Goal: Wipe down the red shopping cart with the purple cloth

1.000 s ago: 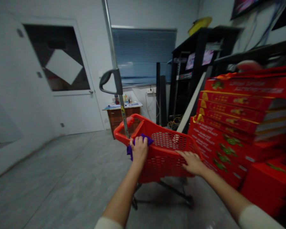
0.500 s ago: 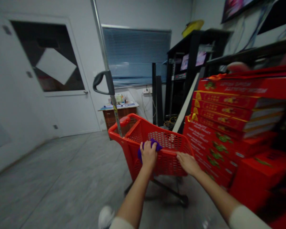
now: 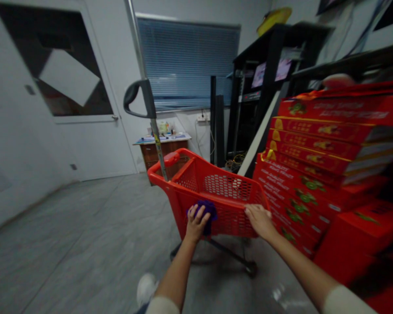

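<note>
A red plastic shopping trolley [image 3: 186, 178] with a mesh basket stands on the grey floor in front of me. Its tall metal pole rises at the far left corner and carries a grey handle [image 3: 138, 98]. My left hand [image 3: 195, 224] presses a purple cloth [image 3: 208, 209] against the basket's near outer wall, just under the rim. At the near right corner my right hand [image 3: 259, 220] rests on the rim, fingers laid over the edge.
A tall stack of red printed boxes [image 3: 327, 144] crowds the trolley's right side. Behind stand a black shelf unit [image 3: 265, 87], a small wooden desk [image 3: 160, 147], a blinded window and a white door [image 3: 94, 131]. My shoe [image 3: 146, 288] shows on the grey floor.
My left hand with the purple cloth slid from the near left rim corner rightward and down onto the basket's near wall. The right hand stayed on the rim. The view shifted.
</note>
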A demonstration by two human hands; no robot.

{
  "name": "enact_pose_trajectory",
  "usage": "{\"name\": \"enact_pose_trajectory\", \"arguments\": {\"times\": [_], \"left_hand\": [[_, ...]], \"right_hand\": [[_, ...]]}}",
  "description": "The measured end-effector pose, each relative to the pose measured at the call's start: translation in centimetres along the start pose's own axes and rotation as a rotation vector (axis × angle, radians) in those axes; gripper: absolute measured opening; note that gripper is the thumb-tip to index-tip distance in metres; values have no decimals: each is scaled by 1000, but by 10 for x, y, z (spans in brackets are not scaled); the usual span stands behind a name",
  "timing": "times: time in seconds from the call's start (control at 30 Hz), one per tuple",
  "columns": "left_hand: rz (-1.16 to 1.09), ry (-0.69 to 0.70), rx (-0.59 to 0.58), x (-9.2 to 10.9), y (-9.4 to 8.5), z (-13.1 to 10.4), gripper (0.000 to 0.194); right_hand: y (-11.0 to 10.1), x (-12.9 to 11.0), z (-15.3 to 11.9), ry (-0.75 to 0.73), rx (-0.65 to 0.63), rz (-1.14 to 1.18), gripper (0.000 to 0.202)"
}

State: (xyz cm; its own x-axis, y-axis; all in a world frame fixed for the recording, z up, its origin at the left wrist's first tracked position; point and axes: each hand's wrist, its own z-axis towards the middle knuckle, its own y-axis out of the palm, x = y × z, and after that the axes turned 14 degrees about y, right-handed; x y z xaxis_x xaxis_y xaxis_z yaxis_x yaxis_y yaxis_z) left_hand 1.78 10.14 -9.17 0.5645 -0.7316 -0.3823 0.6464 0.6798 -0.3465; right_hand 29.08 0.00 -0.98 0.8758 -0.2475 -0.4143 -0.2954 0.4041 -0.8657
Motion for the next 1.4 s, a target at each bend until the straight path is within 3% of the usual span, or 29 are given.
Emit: {"name": "enact_pose_trajectory", "arguments": {"times": [0.13,0.23,0.33,0.4,0.53,0.63,0.77,0.87,1.03,1.23,1.4], "left_hand": [[-17,-14,19,18,14,-16,29],[-31,-2,5,5,13,-18,28],[51,-251,82,-9,9,-20,20],[105,-484,173,-3,12,-21,16],[126,-868,273,47,32,-21,20],[26,-973,265,75,44,-22,22],[42,-1090,384,57,43,-15,24],[152,-1211,481,43,42,-1,31],[61,-1113,326,61,53,3,49],[62,-1206,439,56,49,-6,29],[3,-954,309,97,49,18,22]], "right_hand": [[8,-4,-3,-10,81,39,43],[10,-3,-3,-18,124,49,43],[11,-4,-5,-33,141,60,43],[12,-8,-7,-27,151,49,43],[12,-22,-16,10,171,-21,42],[8,-31,-22,-30,178,-115,42],[5,-34,-26,-192,173,-224,50],[7,-37,-28,-208,172,-263,53],[8,-50,-32,-159,127,-249,52],[5,-58,-35,-169,105,-217,55],[6,-57,-34,-179,90,-183,57]]}}
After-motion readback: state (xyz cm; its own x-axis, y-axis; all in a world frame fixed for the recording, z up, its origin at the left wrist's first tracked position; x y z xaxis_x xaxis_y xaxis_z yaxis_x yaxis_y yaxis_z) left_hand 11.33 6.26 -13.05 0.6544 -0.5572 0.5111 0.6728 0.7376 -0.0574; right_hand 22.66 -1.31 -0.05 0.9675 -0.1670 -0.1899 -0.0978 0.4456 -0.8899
